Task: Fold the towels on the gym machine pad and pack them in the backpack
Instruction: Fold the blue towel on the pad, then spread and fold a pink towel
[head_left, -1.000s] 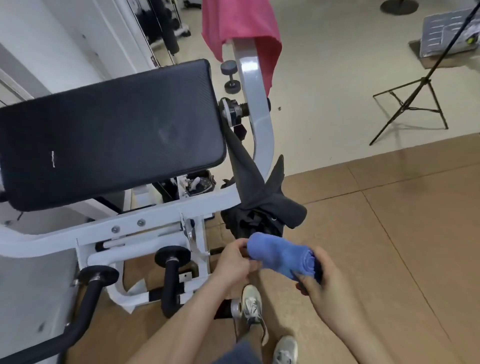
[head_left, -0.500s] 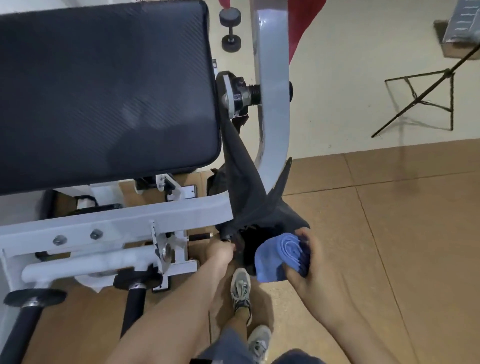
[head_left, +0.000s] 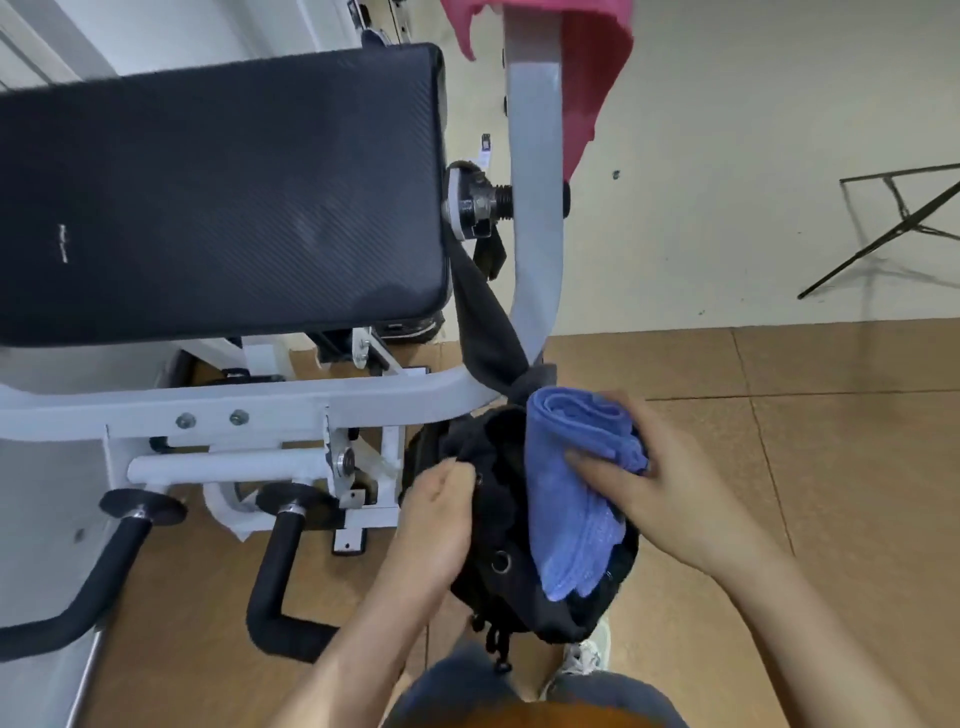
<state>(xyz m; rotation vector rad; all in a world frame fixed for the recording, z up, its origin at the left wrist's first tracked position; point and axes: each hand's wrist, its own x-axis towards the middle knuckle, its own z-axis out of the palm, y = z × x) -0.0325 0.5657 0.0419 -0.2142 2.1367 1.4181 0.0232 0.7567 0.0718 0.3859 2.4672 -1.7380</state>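
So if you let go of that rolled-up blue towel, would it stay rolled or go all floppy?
Probably floppy. The blue towel is soft cloth, and its layers already fan apart at the lower end. The right hand pinches it together, so without that grip it would likely unroll. It looks light: one hand carries it over the backpack.

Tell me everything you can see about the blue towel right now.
The blue towel looks like soft terry cloth, folded into a thick bundle with layered edges showing at its upper end. It stands nearly upright, its lower end at the open mouth of the black backpack, which hangs from the white machine frame. The right hand grips its upper part; the left hand holds the backpack's rim, not the towel.
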